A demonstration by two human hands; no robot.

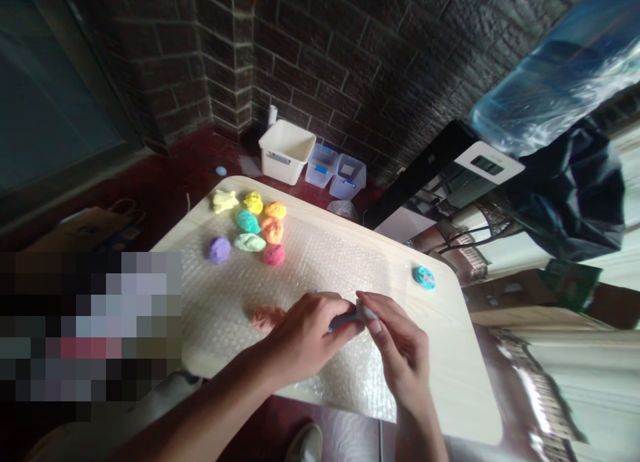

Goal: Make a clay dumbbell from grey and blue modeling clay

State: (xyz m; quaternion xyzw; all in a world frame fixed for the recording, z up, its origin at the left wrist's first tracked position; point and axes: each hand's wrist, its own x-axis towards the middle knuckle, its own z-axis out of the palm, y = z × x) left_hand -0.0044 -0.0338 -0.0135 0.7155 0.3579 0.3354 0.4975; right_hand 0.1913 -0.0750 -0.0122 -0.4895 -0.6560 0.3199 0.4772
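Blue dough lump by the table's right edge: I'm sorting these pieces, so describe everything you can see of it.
The blue dough lump is a small, flattened oval, bright blue with darker streaks, its surface slightly rough. It lies on the pale wood-look tabletop near the right edge, off the bubble wrap, touching nothing else.

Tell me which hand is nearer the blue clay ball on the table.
Right. The right hand is below and left of the blue clay ball, not touching it; the left hand is farther left, beyond the right hand.
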